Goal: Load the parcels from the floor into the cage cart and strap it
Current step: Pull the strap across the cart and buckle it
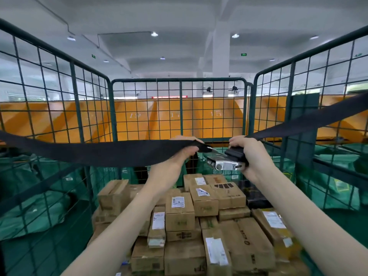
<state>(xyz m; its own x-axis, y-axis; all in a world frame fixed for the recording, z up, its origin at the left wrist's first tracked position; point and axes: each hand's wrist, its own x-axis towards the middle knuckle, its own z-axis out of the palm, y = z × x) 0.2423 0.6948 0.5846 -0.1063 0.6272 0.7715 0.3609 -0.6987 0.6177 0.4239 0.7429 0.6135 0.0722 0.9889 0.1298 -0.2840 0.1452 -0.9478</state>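
Overhead, the left grip (pixel 184 150) pinches flat black webbing strap (pixel 95 151); the right grip (pixel 244 151) clamps the shiny metal ratchet buckle (pixel 224 165). Below, taped cardboard parcels (pixel 191 222) fill the green wire-mesh cage cart (pixel 180 92).

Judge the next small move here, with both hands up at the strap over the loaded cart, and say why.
Probably feed the strap end into the metal buckle and pull it snug. The left hand grips the black strap near its end, the right hand grips the buckle side, and the two ends sit close but do not look joined. Cardboard parcels already fill the cage cart.
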